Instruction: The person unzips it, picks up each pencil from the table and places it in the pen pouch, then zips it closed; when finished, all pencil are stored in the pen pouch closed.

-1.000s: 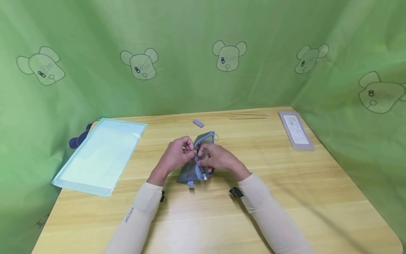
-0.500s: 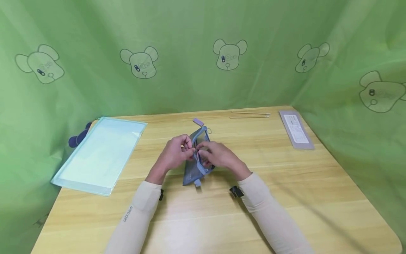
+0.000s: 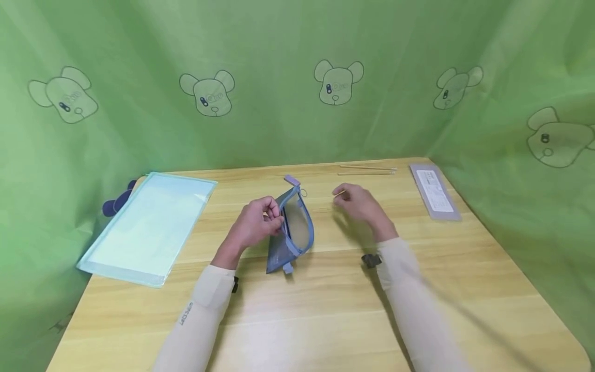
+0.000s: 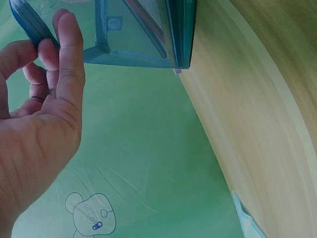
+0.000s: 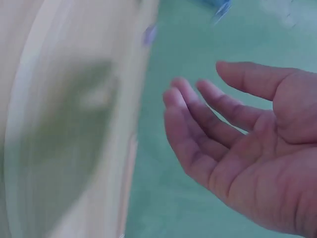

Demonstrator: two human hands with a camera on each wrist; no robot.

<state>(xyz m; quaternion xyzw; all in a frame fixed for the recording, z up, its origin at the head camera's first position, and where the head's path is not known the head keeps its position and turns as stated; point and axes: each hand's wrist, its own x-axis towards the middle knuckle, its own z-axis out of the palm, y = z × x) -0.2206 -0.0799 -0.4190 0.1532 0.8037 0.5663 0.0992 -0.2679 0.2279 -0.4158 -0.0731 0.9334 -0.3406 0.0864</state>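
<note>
A blue mesh zip pouch (image 3: 281,252) stands on the table with its mouth spread wide. My left hand (image 3: 257,222) pinches the zippered edge on its left side. In the left wrist view thumb and fingertips of the left hand (image 4: 54,94) meet on the zip band, and slim pencil-like items (image 4: 146,22) show through the mesh. My right hand (image 3: 360,204) is in the air to the right of the pouch, holding nothing. The right wrist view shows that right hand (image 5: 237,134) with loosely bent fingers and thumb apart.
Beyond the pouch lies a purple eraser (image 3: 292,180). Two wooden pencils (image 3: 367,171) rest near the far edge. A purple flat pack with a white label (image 3: 434,191) is at the right edge, a pale blue document folder (image 3: 149,227) at the left. Green curtain (image 3: 279,129) surrounds the table.
My right hand has come out of the pouch and moved right, away from it. The pouch mouth now gapes wider. My left hand keeps its pinch in nearly the same place.
</note>
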